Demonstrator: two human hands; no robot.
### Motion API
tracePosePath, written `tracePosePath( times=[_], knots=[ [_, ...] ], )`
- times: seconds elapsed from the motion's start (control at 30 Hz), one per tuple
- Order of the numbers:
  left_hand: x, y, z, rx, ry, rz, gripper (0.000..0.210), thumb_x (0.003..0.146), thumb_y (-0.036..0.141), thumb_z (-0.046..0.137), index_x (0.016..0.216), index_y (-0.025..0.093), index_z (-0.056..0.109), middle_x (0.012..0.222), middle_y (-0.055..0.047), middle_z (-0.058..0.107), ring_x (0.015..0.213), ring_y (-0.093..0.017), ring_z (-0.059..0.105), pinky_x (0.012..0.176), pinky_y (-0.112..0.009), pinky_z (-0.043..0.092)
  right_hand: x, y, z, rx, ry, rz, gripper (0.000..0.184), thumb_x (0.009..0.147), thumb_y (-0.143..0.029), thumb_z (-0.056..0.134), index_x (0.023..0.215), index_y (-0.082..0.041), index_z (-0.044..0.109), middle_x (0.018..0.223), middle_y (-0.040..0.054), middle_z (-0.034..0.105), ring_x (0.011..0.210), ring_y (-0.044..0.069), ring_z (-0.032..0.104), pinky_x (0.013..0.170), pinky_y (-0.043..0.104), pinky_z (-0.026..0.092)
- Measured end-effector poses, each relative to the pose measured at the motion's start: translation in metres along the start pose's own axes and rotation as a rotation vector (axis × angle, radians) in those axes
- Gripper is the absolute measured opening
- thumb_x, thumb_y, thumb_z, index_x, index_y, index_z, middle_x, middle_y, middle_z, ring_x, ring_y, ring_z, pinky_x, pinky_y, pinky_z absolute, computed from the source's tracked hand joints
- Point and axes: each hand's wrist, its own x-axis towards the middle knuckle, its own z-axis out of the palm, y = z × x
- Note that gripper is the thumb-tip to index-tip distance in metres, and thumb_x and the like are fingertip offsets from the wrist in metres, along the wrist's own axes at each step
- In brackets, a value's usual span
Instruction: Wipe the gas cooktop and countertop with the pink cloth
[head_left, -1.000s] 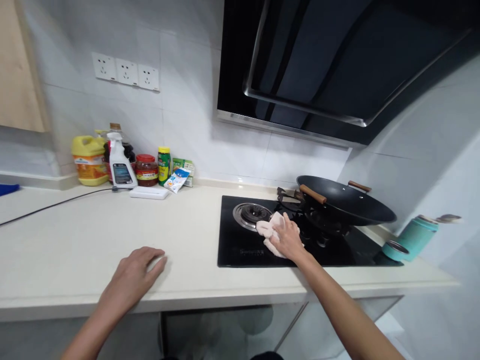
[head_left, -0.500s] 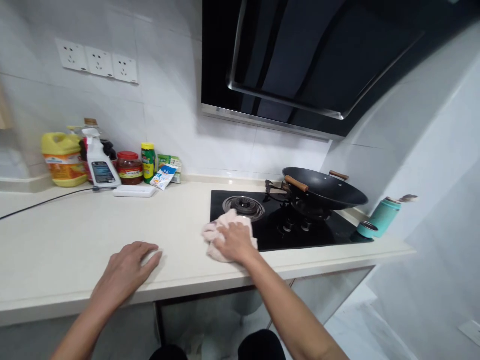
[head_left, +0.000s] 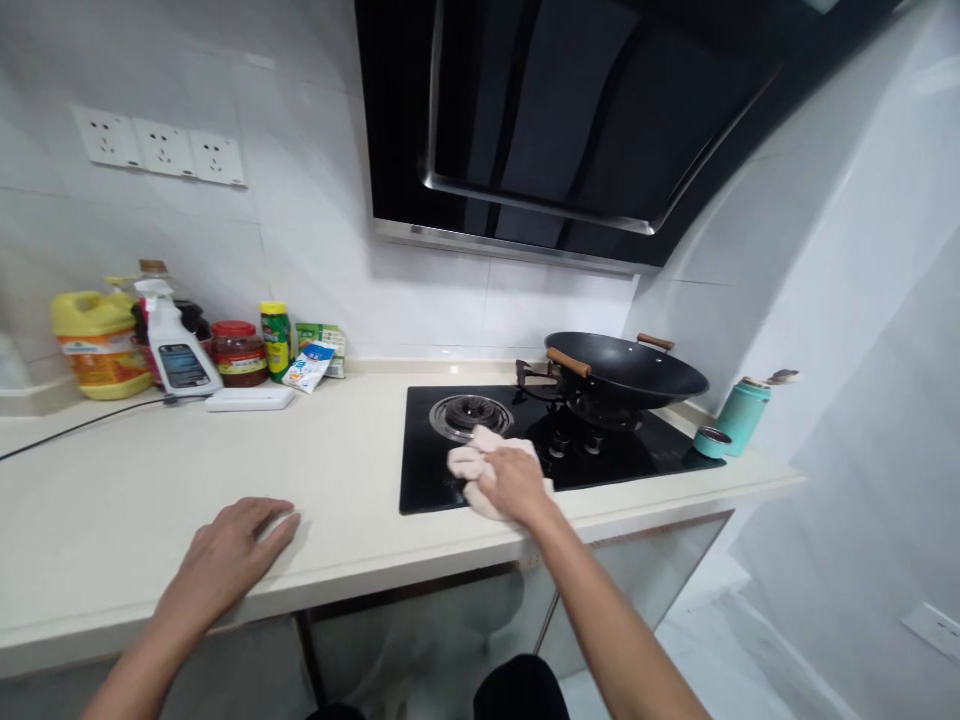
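My right hand (head_left: 517, 484) presses a pale pink cloth (head_left: 474, 464) onto the front of the black glass gas stove (head_left: 431, 487). The fingers are bent over the cloth, which is bunched up beneath them. Just behind the cloth is the stove's left burner (head_left: 471, 414), its round metal ring uncovered. On the right burner sits a black wok (head_left: 630, 370) with two wooden handles. My left hand (head_left: 232, 548) rests on the cream countertop (head_left: 330, 470) near its front edge. Its fingers are loosely curved, thumb apart, and it holds nothing.
A yellow jug (head_left: 101, 345), a white spray bottle (head_left: 174, 340), a red-lidded jar (head_left: 238, 353) and a green bottle (head_left: 276, 340) line the wall at left. A teal bottle (head_left: 742, 418) and its cup (head_left: 711, 442) stand right of the stove. A range hood (head_left: 525, 120) hangs above.
My right hand has slid the cloth rightward, from the stove's left front edge further onto the glass. My left hand stays on the countertop. The camera view has shifted slightly.
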Motion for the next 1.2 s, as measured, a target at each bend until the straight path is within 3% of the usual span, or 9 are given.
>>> tracePosePath(
  times=[0.17, 0.33, 0.53, 0.7, 0.83, 0.9, 1.0, 1.1, 1.2],
  knots=[
    [0.001, -0.003, 0.001, -0.007, 0.013, 0.022, 0.044, 0.093, 0.054, 0.047, 0.104, 0.021, 0.073, 0.115, -0.01, 0.074, 0.11, -0.031, 0.066, 0.095, -0.043, 0.05, -0.047, 0.084, -0.013, -0.086, 0.092, 0.113, 0.039, 0.091, -0.036, 0.051, 0.121, -0.02, 0.068, 0.121, 0.0132, 0.068, 0.117, 0.03, 0.057, 0.102, 0.038, 0.038],
    [0.004, -0.008, 0.003, -0.025, 0.022, 0.046, 0.041, 0.091, 0.055, 0.05, 0.1, 0.022, 0.073, 0.112, -0.009, 0.076, 0.107, -0.031, 0.068, 0.094, -0.045, 0.052, -0.106, 0.135, -0.021, -0.18, 0.155, 0.24, 0.035, 0.088, -0.038, 0.054, 0.115, -0.023, 0.07, 0.104, 0.0137, 0.07, 0.107, 0.032, 0.062, 0.095, 0.04, 0.044],
    [0.008, -0.017, 0.01, -0.024, 0.042, 0.068, 0.044, 0.088, 0.064, 0.048, 0.098, 0.029, 0.072, 0.108, -0.003, 0.078, 0.104, -0.031, 0.069, 0.093, -0.047, 0.053, -0.165, 0.176, -0.048, 0.178, 0.101, 0.45, 0.037, 0.089, -0.054, 0.05, 0.119, -0.038, 0.066, 0.102, 0.0023, 0.076, 0.085, 0.024, 0.071, 0.071, 0.033, 0.051],
    [0.01, -0.015, 0.011, -0.007, 0.031, 0.018, 0.045, 0.086, 0.064, 0.043, 0.096, 0.032, 0.074, 0.11, -0.001, 0.078, 0.108, -0.03, 0.068, 0.095, -0.044, 0.052, -0.159, 0.235, -0.071, 0.037, 0.336, 0.632, 0.054, 0.09, -0.061, 0.043, 0.126, -0.028, 0.065, 0.127, 0.0099, 0.067, 0.111, 0.029, 0.065, 0.088, 0.038, 0.05],
    [0.011, -0.012, 0.008, 0.019, 0.011, -0.01, 0.045, 0.088, 0.063, 0.041, 0.097, 0.033, 0.073, 0.111, -0.001, 0.077, 0.109, -0.028, 0.068, 0.094, -0.04, 0.051, -0.128, 0.265, -0.068, -0.099, 0.194, 0.794, 0.057, 0.093, -0.056, 0.042, 0.131, -0.019, 0.064, 0.132, 0.0181, 0.059, 0.118, 0.032, 0.059, 0.097, 0.042, 0.045],
    [0.01, -0.009, 0.007, 0.022, 0.004, -0.015, 0.046, 0.087, 0.064, 0.04, 0.097, 0.033, 0.072, 0.111, 0.0, 0.077, 0.109, -0.028, 0.068, 0.095, -0.04, 0.05, -0.116, 0.261, -0.058, -0.183, 0.13, 0.843, 0.057, 0.094, -0.054, 0.043, 0.133, -0.017, 0.062, 0.126, 0.0202, 0.059, 0.117, 0.037, 0.058, 0.098, 0.048, 0.043],
    [0.008, -0.004, 0.004, 0.026, -0.002, -0.023, 0.047, 0.088, 0.066, 0.039, 0.096, 0.032, 0.071, 0.11, 0.001, 0.077, 0.109, -0.028, 0.067, 0.096, -0.04, 0.049, -0.105, 0.231, -0.044, -0.307, 0.08, 0.762, 0.055, 0.095, -0.054, 0.043, 0.13, -0.016, 0.061, 0.121, 0.0188, 0.06, 0.113, 0.038, 0.057, 0.093, 0.048, 0.043],
    [0.006, 0.001, 0.003, 0.032, 0.008, -0.016, 0.046, 0.088, 0.066, 0.04, 0.098, 0.033, 0.07, 0.11, 0.003, 0.076, 0.109, -0.027, 0.066, 0.096, -0.041, 0.049, -0.098, 0.173, -0.036, -0.359, 0.031, 0.569, 0.047, 0.097, -0.051, 0.044, 0.121, -0.015, 0.064, 0.117, 0.0173, 0.061, 0.11, 0.034, 0.056, 0.092, 0.045, 0.042],
    [0.004, 0.002, 0.004, 0.018, 0.011, -0.02, 0.045, 0.087, 0.068, 0.041, 0.098, 0.035, 0.069, 0.11, 0.007, 0.075, 0.109, -0.027, 0.065, 0.097, -0.042, 0.048, -0.09, 0.094, -0.029, -0.313, 0.0, 0.38, 0.043, 0.098, -0.046, 0.043, 0.119, -0.015, 0.065, 0.117, 0.0179, 0.061, 0.107, 0.033, 0.055, 0.09, 0.045, 0.041]
  ],
)
